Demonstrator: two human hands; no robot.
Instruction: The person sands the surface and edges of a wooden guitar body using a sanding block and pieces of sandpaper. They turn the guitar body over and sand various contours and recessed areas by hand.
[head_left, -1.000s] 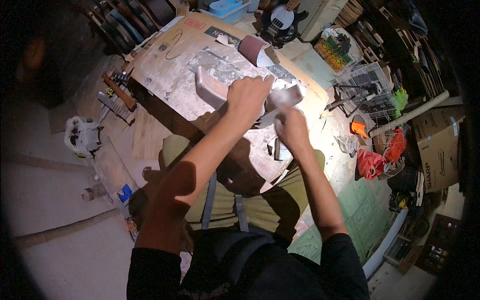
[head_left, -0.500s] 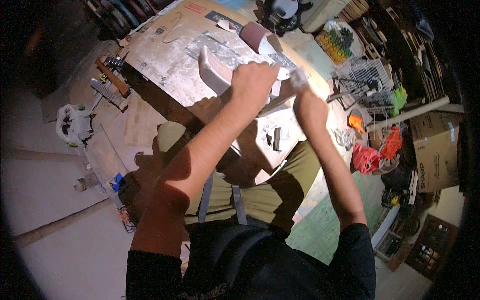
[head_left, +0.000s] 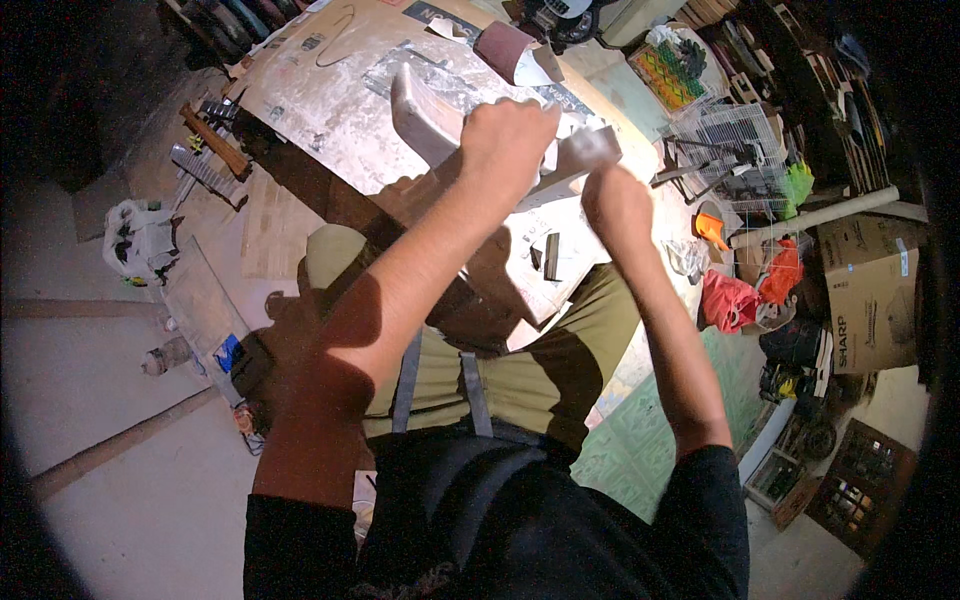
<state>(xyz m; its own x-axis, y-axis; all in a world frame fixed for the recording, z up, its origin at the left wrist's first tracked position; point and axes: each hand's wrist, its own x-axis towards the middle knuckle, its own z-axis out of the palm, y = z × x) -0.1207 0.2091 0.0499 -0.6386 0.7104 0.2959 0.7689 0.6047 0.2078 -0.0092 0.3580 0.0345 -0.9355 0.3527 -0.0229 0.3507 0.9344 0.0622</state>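
Observation:
My left hand (head_left: 507,145) is closed over the middle of a curved, pale, dusty workpiece (head_left: 420,118), one end of which rises to the left of my fist. Its other end (head_left: 588,152) juts out to the right, blurred and brightly lit. Just below that end, my right hand (head_left: 618,205) is curled closed; its fingertips are hidden, and what they grip cannot be made out. Beyond my hands lies a curled reddish-brown sheet of sandpaper (head_left: 500,45) with a pale back. Small dark scraps (head_left: 551,256) lie on the work surface close to my lap.
Dusty cardboard (head_left: 300,110) covers the work surface. On the left are a wooden-handled tool (head_left: 214,142) and a white plastic bag (head_left: 140,238). To the right stand a wire rack (head_left: 735,150), a red bag (head_left: 728,300), an orange item (head_left: 711,226) and a cardboard box (head_left: 868,295).
The workpiece's right end shows more fully above my right hand, which has shifted slightly down and left. My left hand keeps its grip. The whole view has shifted a little.

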